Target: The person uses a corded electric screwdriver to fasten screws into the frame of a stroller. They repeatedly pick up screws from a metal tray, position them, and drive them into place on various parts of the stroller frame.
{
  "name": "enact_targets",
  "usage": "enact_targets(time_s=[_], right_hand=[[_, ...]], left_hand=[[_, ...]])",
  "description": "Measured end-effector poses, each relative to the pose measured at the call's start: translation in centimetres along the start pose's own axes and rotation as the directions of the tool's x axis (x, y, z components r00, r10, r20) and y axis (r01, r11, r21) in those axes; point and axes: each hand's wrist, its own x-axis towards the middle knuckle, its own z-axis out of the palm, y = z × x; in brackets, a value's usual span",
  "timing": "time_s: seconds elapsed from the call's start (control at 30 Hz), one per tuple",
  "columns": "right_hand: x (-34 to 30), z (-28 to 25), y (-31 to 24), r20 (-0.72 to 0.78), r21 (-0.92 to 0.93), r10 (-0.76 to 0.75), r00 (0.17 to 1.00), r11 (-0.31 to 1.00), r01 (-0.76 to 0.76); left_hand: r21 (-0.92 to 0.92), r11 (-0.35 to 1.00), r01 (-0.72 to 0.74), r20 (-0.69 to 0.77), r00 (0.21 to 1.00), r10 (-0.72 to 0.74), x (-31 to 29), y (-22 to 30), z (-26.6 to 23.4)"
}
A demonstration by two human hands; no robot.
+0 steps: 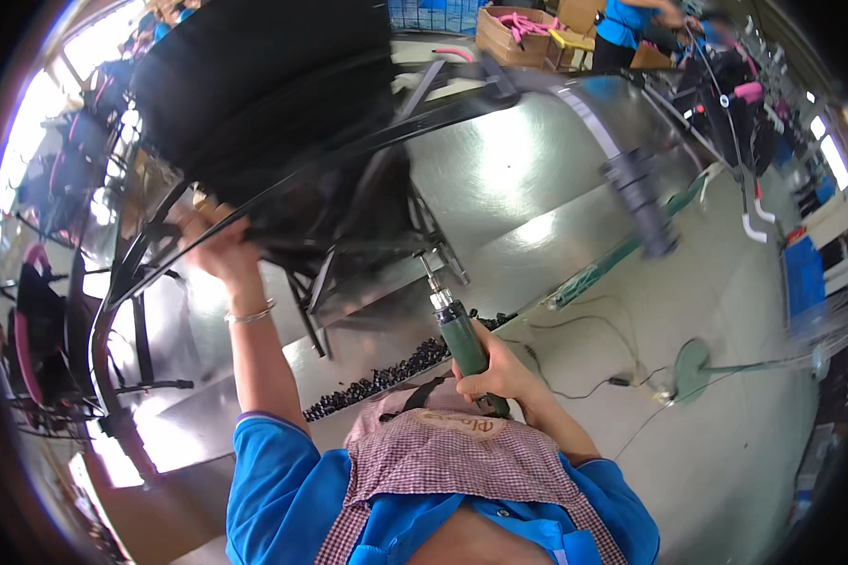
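Screwdriver (461,341) inside right hand (501,370), frame (377,141) at left hand (219,247)

I see a bench (504,155) of glossy, smooth metal; over it, a matt, cloth-like panel (264,85); at its near edge, a smooth, plastic-looking driver (464,344) with shiny metal nose (440,298); beyond it, a cardboard box (497,40).

Right hand (502,371) closed in a wrap, thumb (473,383) laid across the near face of the grip. Right forearm (561,428) slants in from below and right of the grip. Left hand (215,243) well apart, above and left of the grip; fingers seem bent, though blur hides how far they close. Left wrist (244,294) just below that hand; left forearm (264,363) reaches up, nearly upright, left of the grip.
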Motion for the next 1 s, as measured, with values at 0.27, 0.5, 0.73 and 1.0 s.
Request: enact_targets(time_s=[0.27,0.5,0.73,1.0], right_hand=[[0.7,-3.9,0.3,0.06,-0.002,-0.035,0.998,0.999,0.035],[3.3,-5.9,0.3,0.125,0.081,-0.017,0.992,0.997,0.007],[3.8,-7.2,1.0,0.142,0.143,0.004,0.99,0.989,-0.024],[2.0,-8.3,0.5,0.037,-0.022,0.062,0.997,0.998,-0.061]], left_hand=[[0.051,0.998,0.028,-0.018,0.999,-0.027,5.9,6.1,-12.6],[0.937,-0.229,-0.262,0.345,0.609,0.715,-2.0,7.1,-12.1],[0.655,0.752,0.078,0.297,0.888,-0.351,-13.4,-3.2,4.0],[0.043,0.933,0.356,0.109,0.927,-0.359,-0.2,-7.0,9.8]])
